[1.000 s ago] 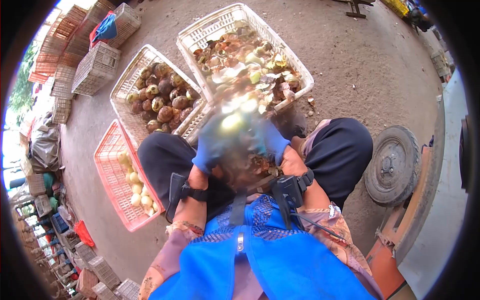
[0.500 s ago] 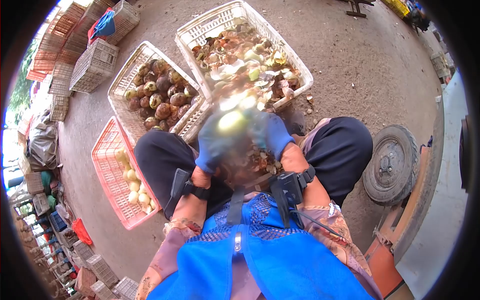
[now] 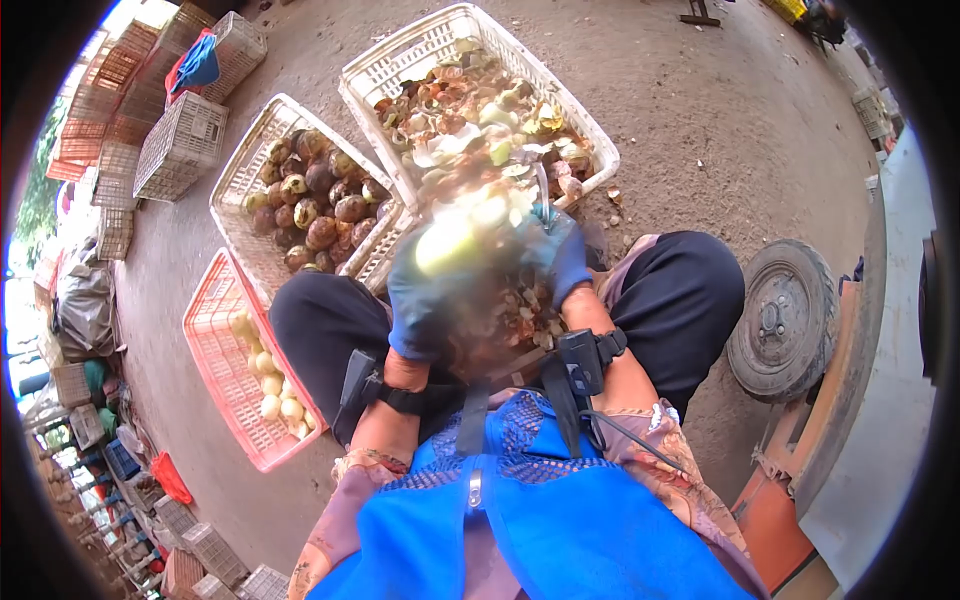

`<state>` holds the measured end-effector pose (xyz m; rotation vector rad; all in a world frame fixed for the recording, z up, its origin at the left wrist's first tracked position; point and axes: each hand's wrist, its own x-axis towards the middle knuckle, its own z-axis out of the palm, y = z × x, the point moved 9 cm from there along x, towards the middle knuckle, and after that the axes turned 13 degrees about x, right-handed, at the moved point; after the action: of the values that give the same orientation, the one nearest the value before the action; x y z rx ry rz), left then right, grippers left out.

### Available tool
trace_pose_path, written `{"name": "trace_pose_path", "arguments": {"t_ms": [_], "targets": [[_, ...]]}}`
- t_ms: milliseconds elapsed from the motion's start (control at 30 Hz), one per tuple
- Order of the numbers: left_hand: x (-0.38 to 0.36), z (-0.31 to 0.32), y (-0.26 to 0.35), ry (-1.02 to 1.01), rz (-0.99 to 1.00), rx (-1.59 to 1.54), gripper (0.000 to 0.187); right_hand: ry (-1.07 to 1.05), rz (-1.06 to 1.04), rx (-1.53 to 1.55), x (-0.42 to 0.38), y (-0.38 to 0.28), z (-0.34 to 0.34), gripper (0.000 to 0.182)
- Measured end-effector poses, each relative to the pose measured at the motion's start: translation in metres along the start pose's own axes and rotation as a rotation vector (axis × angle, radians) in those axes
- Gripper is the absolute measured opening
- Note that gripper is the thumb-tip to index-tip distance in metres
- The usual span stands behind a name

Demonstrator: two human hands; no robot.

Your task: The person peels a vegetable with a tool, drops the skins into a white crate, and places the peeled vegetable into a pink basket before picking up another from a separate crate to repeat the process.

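Observation:
My left hand (image 3: 418,295), in a blue glove, is closed round a pale, largely peeled onion (image 3: 445,247) between my knees. Close beside it, my gloved right hand (image 3: 562,255) has its fingers curled around a thin, shiny tool (image 3: 543,185) that points up and away from me; its kind is hard to make out. A blur covers the space between the hands, hiding the fingertips. Just beyond them stands a white crate (image 3: 365,95) heaped with onion skins (image 3: 470,125). Brown scraps (image 3: 530,320) lie below my hands.
Left of the skins, another white crate (image 3: 228,190) holds dark, unpeeled onions (image 3: 320,195). A pink crate (image 3: 225,375) by my left knee contains pale peeled onions (image 3: 270,383). To the right is a wheel (image 3: 780,320). Stacked crates (image 3: 180,145) stand far left.
The pale onion and my left hand have shifted slightly left and toward me. My right hand has turned a little, and the thin tool now shows above it. The view has tilted slightly.

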<state>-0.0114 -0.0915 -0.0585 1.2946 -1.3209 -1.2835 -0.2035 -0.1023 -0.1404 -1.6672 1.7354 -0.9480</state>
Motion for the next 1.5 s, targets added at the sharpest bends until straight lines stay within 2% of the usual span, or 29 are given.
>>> {"name": "trace_pose_path", "arguments": {"t_ms": [67,100,133,200,233,267,333,367,400,467,500,533,567,600,633,667,733,800,867,967,1200,1267,1333,1367,1400,1433,1467,1500], "targets": [[0.003,-0.007,0.011,0.016,0.112,-0.079,0.060,0.066,-0.041,0.619,-0.002,-0.007,0.001,0.018],[0.008,-0.011,-0.002,-0.104,0.265,-0.121,0.067,-0.044,0.056,0.685,-0.004,-0.049,-0.015,0.021],[0.011,-0.012,-0.001,-0.100,0.264,-0.121,0.067,-0.048,0.055,0.685,-0.003,-0.055,-0.011,0.021],[0.003,0.001,0.027,-0.085,0.585,0.350,0.073,0.008,-0.366,0.582,-0.009,-0.092,-0.024,0.025],[0.000,0.004,0.028,-0.067,0.565,0.450,0.075,-0.098,-0.191,0.616,-0.008,-0.081,-0.016,0.027],[-0.005,0.008,0.031,-0.068,0.566,0.448,0.075,-0.097,-0.190,0.614,-0.011,-0.084,-0.018,0.027],[-0.005,0.020,0.025,-0.222,0.222,-0.138,0.071,-0.095,-0.005,0.798,-0.011,-0.084,-0.021,0.028],[-0.004,0.017,0.016,-0.301,0.141,-0.319,0.062,-0.102,-0.011,0.797,-0.010,-0.078,-0.015,0.028],[-0.004,0.016,0.024,-0.295,0.144,-0.317,0.062,-0.059,-0.067,0.821,-0.010,-0.068,-0.008,0.032],[-0.003,0.005,0.041,-0.155,0.043,-0.020,0.067,-0.019,-0.121,0.850,-0.011,-0.069,-0.006,0.038],[-0.008,0.021,0.056,-0.345,-0.022,-0.798,0.056,-0.036,-0.207,0.750,-0.013,-0.084,-0.011,0.030],[-0.009,0.015,0.034,-0.342,-0.021,-0.798,0.056,-0.054,-0.293,0.647,-0.015,-0.099,-0.017,0.024],[-0.008,0.005,-0.022,-0.289,-0.147,-0.698,0.051,-0.057,-0.296,0.647,-0.015,-0.108,-0.024,0.024],[-0.010,-0.002,-0.061,-0.237,-0.275,-0.596,0.046,-0.095,-0.200,0.639,-0.014,-0.111,-0.026,0.020],[-0.011,0.006,-0.070,-0.208,-0.495,-0.816,0.039,-0.136,-0.103,0.629,-0.014,-0.111,-0.025,0.017],[-0.012,0.006,-0.063,-0.205,-0.495,-0.818,0.039,-0.140,-0.103,0.629,-0.014,-0.113,-0.029,0.017],[-0.010,0.012,-0.016,-0.253,-0.384,-0.584,0.040,-0.173,-0.240,0.392,-0.016,-0.123,-0.034,0.017],[-0.010,0.010,-0.018,-0.244,-0.372,-0.545,0.043,-0.186,-0.257,0.340,-0.018,-0.120,-0.028,0.016],[-0.010,0.000,-0.029,-0.161,-0.339,-0.340,0.044,-0.195,-0.277,0.289,-0.019,-0.119,-0.024,0.015],[-0.012,-0.004,-0.045,-0.101,-0.278,-0.257,0.046,-0.181,-0.213,0.228,-0.023,-0.113,-0.021,0.013],[-0.011,0.002,-0.039,-0.119,-0.365,-0.315,0.048,-0.096,-0.144,0.139,-0.022,-0.102,-0.020,0.011],[-0.006,0.007,-0.029,-0.159,-0.285,-0.339,0.050,-0.074,-0.124,0.105,-0.019,-0.100,-0.020,0.011],[-0.007,0.010,-0.021,-0.192,-0.301,-0.384,0.052,-0.045,-0.119,0.039,-0.015,-0.099,-0.021,0.014],[-0.008,0.013,-0.017,-0.226,-0.315,-0.429,0.053,-0.043,-0.119,0.041,-0.011,-0.097,-0.023,0.014],[-0.007,0.013,-0.019,-0.229,-0.315,-0.427,0.053,-0.023,-0.084,0.198,-0.005,-0.090,-0.027,0.014],[-0.006,0.010,-0.021,-0.221,-0.258,-0.290,0.054,-0.002,-0.045,0.353,-0.002,-0.085,-0.031,0.015],[-0.005,0.009,-0.020,-0.214,-0.201,-0.155,0.056,0.002,-0.040,0.351,0.000,-0.084,-0.033,0.015],[-0.002,0.011,-0.018,-0.241,-0.197,-0.250,0.054,0.040,-0.047,0.330,0.002,-0.089,-0.039,0.015]]}}
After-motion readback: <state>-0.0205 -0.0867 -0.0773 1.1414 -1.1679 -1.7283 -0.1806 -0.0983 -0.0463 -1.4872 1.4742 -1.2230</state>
